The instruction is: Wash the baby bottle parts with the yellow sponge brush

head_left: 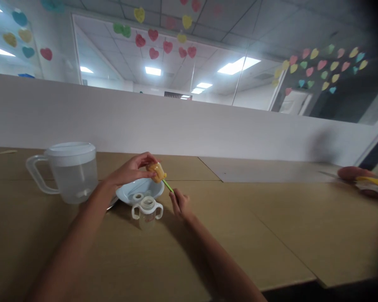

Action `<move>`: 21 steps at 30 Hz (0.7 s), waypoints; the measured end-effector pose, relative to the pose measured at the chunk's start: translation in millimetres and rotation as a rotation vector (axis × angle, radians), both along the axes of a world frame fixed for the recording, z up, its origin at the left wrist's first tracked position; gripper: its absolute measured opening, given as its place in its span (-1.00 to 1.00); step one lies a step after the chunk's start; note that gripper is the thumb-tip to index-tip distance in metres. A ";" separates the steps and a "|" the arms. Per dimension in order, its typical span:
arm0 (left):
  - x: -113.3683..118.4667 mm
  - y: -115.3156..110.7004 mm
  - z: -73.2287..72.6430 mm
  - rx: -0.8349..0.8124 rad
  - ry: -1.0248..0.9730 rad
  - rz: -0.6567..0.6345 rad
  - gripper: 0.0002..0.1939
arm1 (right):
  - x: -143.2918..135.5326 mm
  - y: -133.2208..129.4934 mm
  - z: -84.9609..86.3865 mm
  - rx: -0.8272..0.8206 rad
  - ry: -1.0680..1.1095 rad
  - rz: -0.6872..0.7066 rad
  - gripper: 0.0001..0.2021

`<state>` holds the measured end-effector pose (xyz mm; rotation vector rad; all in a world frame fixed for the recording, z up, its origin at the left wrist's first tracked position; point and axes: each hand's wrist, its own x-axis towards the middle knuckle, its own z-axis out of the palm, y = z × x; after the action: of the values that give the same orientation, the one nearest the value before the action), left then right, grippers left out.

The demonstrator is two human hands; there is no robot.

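Observation:
My left hand (138,167) pinches a small yellow-orange piece (157,171), perhaps a bottle cap, above a pale blue bowl (122,195). My right hand (181,204) is closed around a thin green stick (168,186), whose far end meets the yellow piece; that end is hidden, so I cannot tell what it is. Just below, a clear baby bottle (148,216) with two white side handles stands upright and uncapped on the table. Inside the bowl lies a white ring (137,196) beside other pale parts, too small to make out.
To the left stands a lidded clear plastic pitcher (75,176) holding water. A low white partition (176,130) with glass above runs behind the table (239,235). At the far right edge lie a reddish object and a yellow-and-white one (373,184), blurred.

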<state>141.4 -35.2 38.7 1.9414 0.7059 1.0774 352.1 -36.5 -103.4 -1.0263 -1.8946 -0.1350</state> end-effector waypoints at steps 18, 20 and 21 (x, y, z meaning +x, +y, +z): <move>-12.8 15.2 -9.9 0.078 0.141 0.033 -0.67 | 2.6 3.4 -2.9 0.209 -0.141 -0.127 -0.51; -17.9 15.8 -8.8 0.069 0.048 -0.097 -0.63 | 2.4 3.6 -3.1 0.186 -0.115 -0.113 -0.53; -19.9 15.6 -8.0 0.060 0.024 -0.133 -0.62 | 1.9 3.3 -3.0 0.180 -0.106 -0.106 -0.53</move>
<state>121.5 -19.5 30.7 2.0254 0.5550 1.0054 354.0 -33.2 -106.4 -1.0136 -1.8840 -0.4211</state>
